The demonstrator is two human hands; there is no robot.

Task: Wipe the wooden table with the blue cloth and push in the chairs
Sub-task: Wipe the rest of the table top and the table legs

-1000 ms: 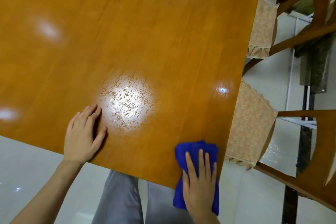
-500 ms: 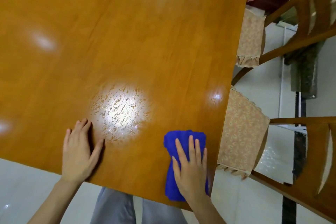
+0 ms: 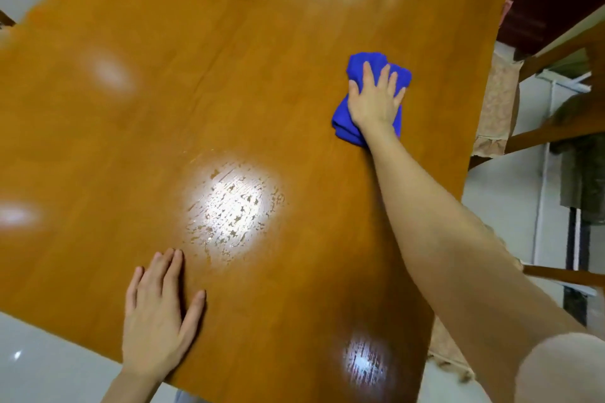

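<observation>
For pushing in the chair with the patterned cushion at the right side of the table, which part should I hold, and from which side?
Probably its wooden back rail, taken from the chair's outer side, away from the table. The patterned cushion already lies at the table edge and is soft; the rail is rigid and free.

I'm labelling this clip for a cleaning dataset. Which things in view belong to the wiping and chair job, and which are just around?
Part of the job:
- wooden table
- blue cloth, pressed flat under the right hand
- left hand, flat on the table
- chairs along the right side

Just around:
- cushion covers on the chairs
- white tiled floor
</observation>
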